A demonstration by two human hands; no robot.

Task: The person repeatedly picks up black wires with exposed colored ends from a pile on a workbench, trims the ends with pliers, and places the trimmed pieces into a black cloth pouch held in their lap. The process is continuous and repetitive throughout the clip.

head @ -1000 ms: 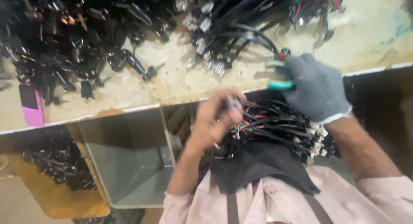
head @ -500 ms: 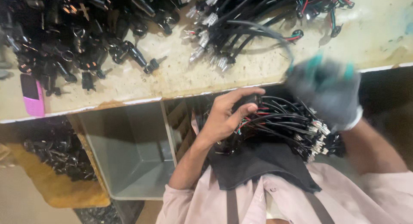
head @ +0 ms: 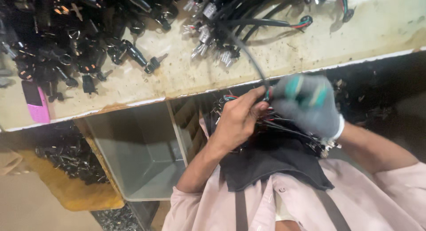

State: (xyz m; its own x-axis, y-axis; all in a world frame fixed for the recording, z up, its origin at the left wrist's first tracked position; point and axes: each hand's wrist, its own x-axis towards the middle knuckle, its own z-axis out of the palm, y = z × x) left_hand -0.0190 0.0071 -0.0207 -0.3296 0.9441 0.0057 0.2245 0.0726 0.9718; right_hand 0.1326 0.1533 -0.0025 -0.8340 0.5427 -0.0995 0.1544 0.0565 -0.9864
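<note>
My bare left hand [head: 239, 120] pinches the end of a black cable [head: 248, 58] that runs down from the pile on the workbench. My right hand [head: 310, 104], in a grey glove, is blurred and closed around a teal-handled tool [head: 306, 91], right against the left fingertips. Under both hands a bundle of black wire harnesses [head: 306, 135] with red and green leads lies on a black cloth [head: 266, 164] in my lap.
The beige workbench [head: 284, 53] holds heaps of black switches and keys [head: 66, 49] at left and cable harnesses [head: 222, 18] at centre. A pink block [head: 35, 106] lies at its left edge. Below are a grey bin [head: 142, 155] and a yellow tray of black parts [head: 71, 160].
My gloved right hand dropped from the bench edge to meet the left hand. The left hand lifted off the bundle and now holds a cable pulled from the bench.
</note>
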